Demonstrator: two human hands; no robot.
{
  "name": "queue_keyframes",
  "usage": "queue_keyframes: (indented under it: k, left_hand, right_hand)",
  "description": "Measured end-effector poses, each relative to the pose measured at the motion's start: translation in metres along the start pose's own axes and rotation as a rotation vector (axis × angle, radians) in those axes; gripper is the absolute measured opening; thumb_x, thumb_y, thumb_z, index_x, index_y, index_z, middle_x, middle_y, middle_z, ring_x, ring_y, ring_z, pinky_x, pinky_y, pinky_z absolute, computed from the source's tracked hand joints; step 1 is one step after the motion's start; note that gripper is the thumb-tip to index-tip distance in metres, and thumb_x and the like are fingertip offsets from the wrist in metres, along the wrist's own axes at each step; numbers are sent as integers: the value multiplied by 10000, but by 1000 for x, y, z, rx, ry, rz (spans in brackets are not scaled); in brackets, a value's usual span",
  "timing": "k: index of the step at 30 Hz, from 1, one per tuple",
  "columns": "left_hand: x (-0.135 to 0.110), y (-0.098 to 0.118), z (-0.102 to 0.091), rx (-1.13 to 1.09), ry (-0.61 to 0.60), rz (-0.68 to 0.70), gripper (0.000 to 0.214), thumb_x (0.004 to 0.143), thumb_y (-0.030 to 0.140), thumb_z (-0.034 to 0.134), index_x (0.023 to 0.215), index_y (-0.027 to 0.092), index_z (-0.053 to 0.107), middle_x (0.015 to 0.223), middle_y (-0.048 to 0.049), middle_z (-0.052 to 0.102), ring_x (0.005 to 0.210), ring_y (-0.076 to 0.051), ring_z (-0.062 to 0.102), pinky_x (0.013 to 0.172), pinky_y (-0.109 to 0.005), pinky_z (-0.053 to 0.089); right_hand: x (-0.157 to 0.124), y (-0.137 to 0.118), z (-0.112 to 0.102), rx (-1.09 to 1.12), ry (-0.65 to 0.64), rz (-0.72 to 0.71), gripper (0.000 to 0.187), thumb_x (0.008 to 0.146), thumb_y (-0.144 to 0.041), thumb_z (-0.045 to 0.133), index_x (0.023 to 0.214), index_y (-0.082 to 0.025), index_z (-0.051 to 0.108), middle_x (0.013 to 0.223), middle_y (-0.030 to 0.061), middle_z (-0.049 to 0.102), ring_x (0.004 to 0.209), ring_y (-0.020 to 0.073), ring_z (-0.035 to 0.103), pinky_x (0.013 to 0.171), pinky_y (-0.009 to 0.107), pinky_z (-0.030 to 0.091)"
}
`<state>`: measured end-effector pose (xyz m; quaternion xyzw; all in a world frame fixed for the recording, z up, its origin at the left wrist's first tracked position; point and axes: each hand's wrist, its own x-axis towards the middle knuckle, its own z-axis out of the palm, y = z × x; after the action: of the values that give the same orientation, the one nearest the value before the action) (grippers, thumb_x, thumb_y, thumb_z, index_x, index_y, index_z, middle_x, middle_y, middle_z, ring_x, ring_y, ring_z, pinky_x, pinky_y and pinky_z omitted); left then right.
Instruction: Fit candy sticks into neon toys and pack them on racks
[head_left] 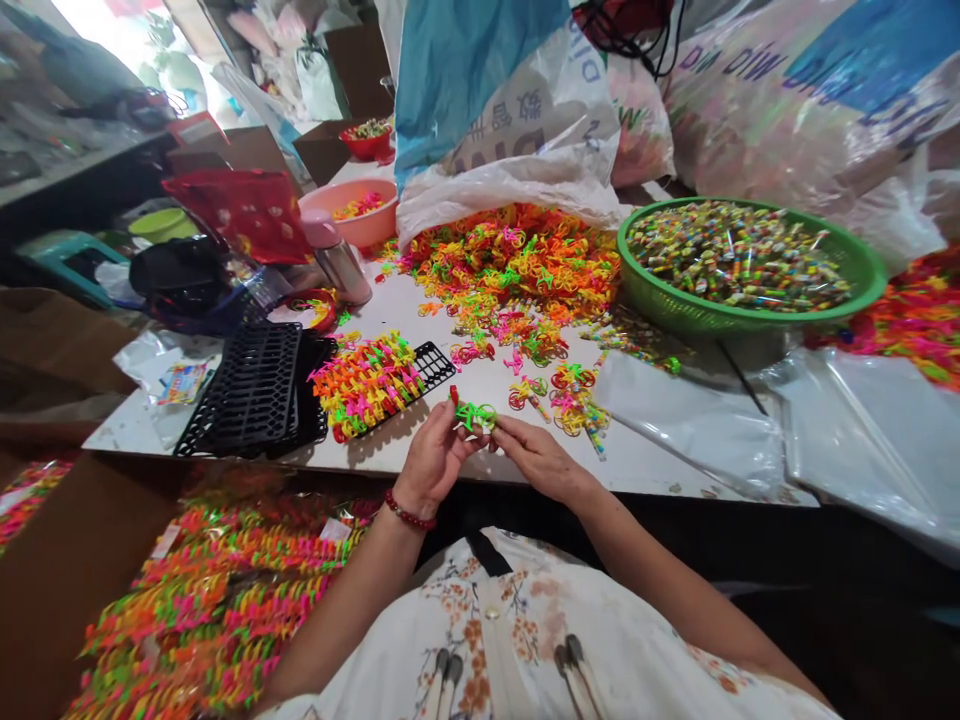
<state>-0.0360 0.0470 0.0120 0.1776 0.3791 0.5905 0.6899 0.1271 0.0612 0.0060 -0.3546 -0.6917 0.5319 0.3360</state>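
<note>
Both my hands meet at the near edge of the white table. My left hand and my right hand pinch a small green plastic bicycle toy between their fingertips. Just beyond lie a few more toy bicycles in red, yellow and pink. To the left, a black slotted tray carries rows of orange, green and pink toys.
A big heap of neon toy bicycles spills from a plastic sack. A green basket of small wrapped pieces stands right. Empty black trays, a pink bowl and a bottle sit left. A box of packed toys lies below.
</note>
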Motion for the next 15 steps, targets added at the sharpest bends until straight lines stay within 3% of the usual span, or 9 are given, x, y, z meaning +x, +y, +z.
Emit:
queue_keyframes:
  k: [3, 7, 15]
  left_hand:
    - [2, -4, -2, 49, 51, 70, 358, 695, 402, 795, 847, 170, 568, 743, 40, 584, 612, -70, 555, 550, -197, 465]
    - [2, -5, -3, 65, 71, 52, 380, 648, 362, 835, 833, 154, 576, 685, 56, 555, 540, -38, 501, 497, -171, 408]
    - [-4, -11, 7, 128, 30, -21, 398, 675, 389, 805, 844, 186, 507, 672, 57, 570, 556, -79, 550, 550, -235, 511]
  right_hand:
    - [-3, 1, -1, -23, -43, 43, 226, 913, -351, 534, 1039, -225, 672, 808, 4, 664, 748, 157, 576, 727, 288, 437]
    - [-3, 12, -2, 50, 184, 141, 267, 864, -377, 616, 1079, -220, 629, 793, 0, 679, 747, 151, 606, 711, 279, 449]
    - [-2, 18, 5, 159, 214, 93, 242, 877, -390, 607, 1036, -217, 665, 928, 24, 699, 866, 166, 632, 813, 301, 481]
